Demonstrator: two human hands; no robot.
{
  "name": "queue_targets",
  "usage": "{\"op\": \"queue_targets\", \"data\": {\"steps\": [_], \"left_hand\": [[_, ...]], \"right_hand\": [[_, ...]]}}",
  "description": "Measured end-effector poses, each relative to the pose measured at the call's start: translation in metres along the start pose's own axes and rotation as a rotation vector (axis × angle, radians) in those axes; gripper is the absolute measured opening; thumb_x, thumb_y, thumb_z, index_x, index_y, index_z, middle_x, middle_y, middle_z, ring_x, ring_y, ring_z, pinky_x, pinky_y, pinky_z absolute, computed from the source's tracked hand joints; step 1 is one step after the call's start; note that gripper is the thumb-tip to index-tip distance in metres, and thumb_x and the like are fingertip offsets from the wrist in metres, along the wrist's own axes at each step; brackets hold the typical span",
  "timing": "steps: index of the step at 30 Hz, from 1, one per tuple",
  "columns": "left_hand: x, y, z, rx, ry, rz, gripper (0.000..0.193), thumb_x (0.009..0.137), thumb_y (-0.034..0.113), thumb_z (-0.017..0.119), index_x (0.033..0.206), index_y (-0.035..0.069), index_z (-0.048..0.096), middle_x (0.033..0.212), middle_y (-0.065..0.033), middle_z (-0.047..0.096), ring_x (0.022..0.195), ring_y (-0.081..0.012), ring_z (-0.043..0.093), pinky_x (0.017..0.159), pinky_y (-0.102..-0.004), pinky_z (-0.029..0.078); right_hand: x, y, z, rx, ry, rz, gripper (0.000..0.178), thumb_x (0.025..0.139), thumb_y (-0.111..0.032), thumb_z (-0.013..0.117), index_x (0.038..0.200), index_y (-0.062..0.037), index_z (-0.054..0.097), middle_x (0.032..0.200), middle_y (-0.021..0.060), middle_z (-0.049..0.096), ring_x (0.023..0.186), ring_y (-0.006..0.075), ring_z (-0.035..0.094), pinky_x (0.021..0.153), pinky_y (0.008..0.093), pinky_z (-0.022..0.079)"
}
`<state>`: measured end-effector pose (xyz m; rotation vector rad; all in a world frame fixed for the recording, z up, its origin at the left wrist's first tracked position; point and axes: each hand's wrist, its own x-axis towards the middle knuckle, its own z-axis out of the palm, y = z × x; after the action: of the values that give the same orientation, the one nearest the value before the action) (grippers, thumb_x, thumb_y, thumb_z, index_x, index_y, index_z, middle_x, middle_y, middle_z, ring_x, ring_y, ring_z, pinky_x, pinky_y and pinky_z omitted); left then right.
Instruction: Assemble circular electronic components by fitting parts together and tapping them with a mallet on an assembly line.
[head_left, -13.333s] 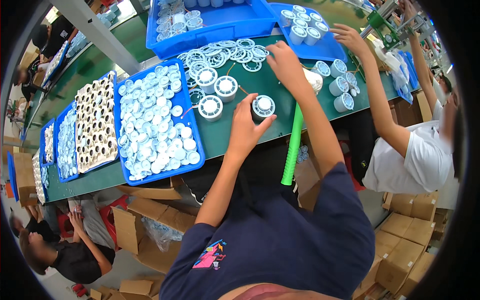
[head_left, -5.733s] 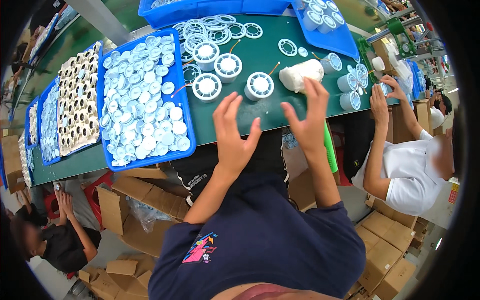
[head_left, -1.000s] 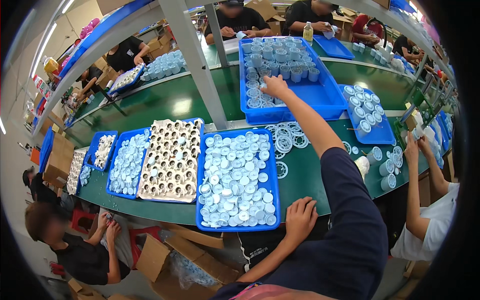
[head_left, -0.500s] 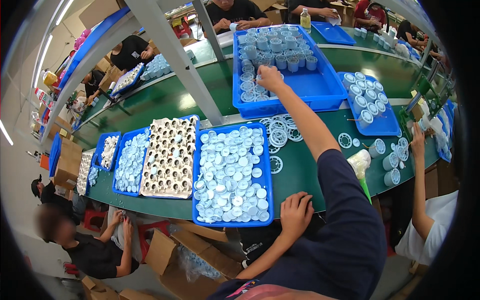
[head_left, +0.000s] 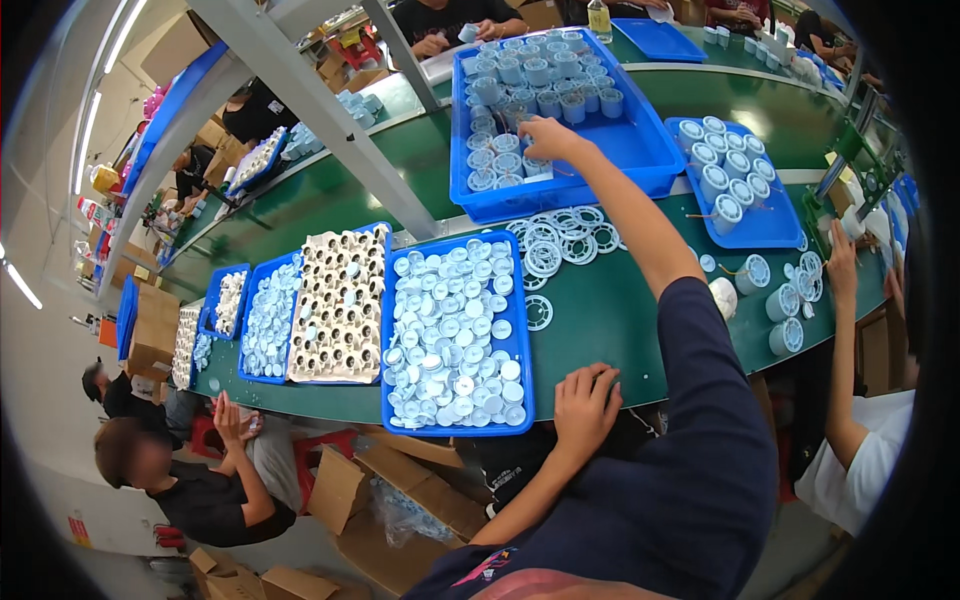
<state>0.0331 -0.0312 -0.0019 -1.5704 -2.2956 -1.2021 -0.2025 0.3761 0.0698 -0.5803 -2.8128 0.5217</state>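
My right hand [head_left: 552, 140] reaches into the large blue bin [head_left: 640, 192] at the far side of the bench, its fingers closed low among light-blue cylindrical cups [head_left: 507, 145]. What the fingertips grip is hidden. My left hand [head_left: 586, 408] lies at the bench's near edge with its fingers loosely stretched, holding nothing. To its left is a blue tray [head_left: 527, 385] heaped with small round light-blue caps [head_left: 450, 335]. Flat light-blue slotted rings [head_left: 543, 258] lie in a pile between this tray and the bin.
A smaller blue tray [head_left: 778, 235] of upright cups stands right of the bin. Loose cups [head_left: 786, 337] sit near the right-hand co-worker's arm [head_left: 842, 330]. Left are an egg-crate-like holder [head_left: 340, 300] and more trays. A metal post [head_left: 370, 140] slants over the bench. Open cartons [head_left: 400, 490] stand below.
The whole view has shifted slightly. My right hand has moved a little rightward within the bin; my left hand stays at the edge. The seated co-worker at lower left has raised both hands.
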Motion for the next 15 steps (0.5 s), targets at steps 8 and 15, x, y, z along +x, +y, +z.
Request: {"op": "queue_targets", "data": {"steps": [8, 15], "left_hand": [[0.000, -0.002, -0.002, -0.031, -0.013, 0.018, 0.027, 0.085, 0.013, 0.076, 0.112, 0.013, 0.071, 0.115, -0.0024, 0.069, 0.106, -0.0261, 0.064, 0.087, -0.0391, 0.047], [-0.005, -0.003, -0.001, -0.029, -0.001, -0.003, 0.025, 0.085, 0.012, 0.076, 0.109, 0.012, 0.072, 0.115, -0.0031, 0.069, 0.104, -0.0261, 0.065, 0.085, -0.0386, 0.048]], "right_hand": [[-0.018, -0.003, 0.003, -0.124, -0.005, -0.162, 0.055, 0.081, -0.015, 0.075, 0.135, -0.0200, 0.065, 0.139, 0.0095, 0.060, 0.124, 0.0422, 0.052, 0.109, 0.0491, 0.047], [-0.015, -0.027, 0.005, -0.119, -0.118, -0.231, 0.056, 0.079, 0.007, 0.063, 0.124, -0.0256, 0.068, 0.134, 0.0020, 0.063, 0.118, 0.0371, 0.055, 0.104, 0.0461, 0.050]]}}
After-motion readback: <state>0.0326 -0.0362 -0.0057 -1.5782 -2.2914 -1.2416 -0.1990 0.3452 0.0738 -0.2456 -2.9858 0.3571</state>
